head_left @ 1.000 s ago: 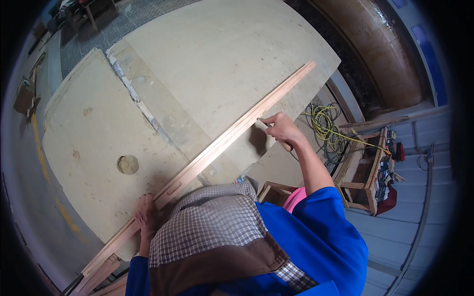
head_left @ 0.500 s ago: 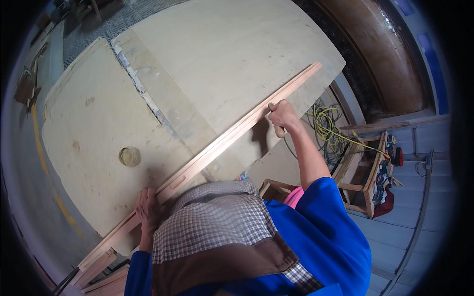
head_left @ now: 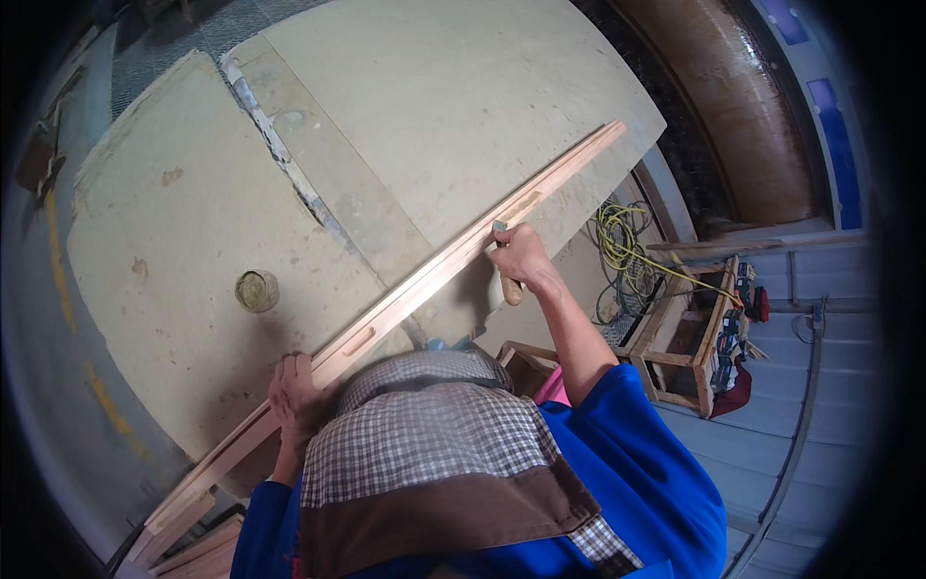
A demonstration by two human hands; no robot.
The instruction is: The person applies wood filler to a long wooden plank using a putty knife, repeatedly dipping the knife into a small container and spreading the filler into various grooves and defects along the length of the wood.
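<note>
A long, pale wooden strip [head_left: 439, 275] lies slantwise along the near side of the big tabletop, from lower left to upper right. A short slot is cut into it near my left hand. That hand [head_left: 292, 389] is closed over the strip's lower-left part, fingers on top. In my right hand [head_left: 522, 255] is a putty knife with a wooden handle [head_left: 511, 289]. Its small, smeared blade [head_left: 499, 228] is at the near edge of the strip. A tan smear of filler [head_left: 526, 205] shows on the wood just beyond my right hand.
A small, round, tan tub [head_left: 257, 290] stands on the tabletop [head_left: 174, 251], left of a ragged seam. Yellow and dark cables [head_left: 622, 236] lie coiled at right beside a wooden rack [head_left: 680, 347]. More wooden pieces [head_left: 198, 545] are at lower left.
My right hand with the putty knife has moved left and nearer along the strip, uncovering the tan smear. My left hand stays on the wood; the view has shifted slightly.
</note>
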